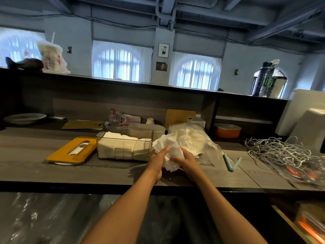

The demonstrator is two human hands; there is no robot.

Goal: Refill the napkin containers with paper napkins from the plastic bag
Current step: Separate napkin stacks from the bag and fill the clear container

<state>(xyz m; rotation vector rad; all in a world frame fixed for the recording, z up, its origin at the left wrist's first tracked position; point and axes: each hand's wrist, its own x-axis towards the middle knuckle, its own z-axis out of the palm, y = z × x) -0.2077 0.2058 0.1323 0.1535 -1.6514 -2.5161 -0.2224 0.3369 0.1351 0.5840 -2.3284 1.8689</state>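
A bundle of white paper napkins [168, 147] is held between both hands above the counter. My left hand [158, 160] grips its left side with the thumb on top. My right hand [186, 162] grips its right side. To the left stands a clear napkin container [124, 147] with its lid off, holding stacked napkins. Its yellow lid [72, 151] lies flat further left. The clear plastic bag [197, 140] with more napkins lies behind and to the right of my hands.
A blue bag clip [231, 164] lies on the wooden counter [35, 166] right of the bag. A tangle of white cables [283, 152] fills the right end. An orange box [226, 131], a glass jar [116, 118] and plates [24, 118] sit at the back.
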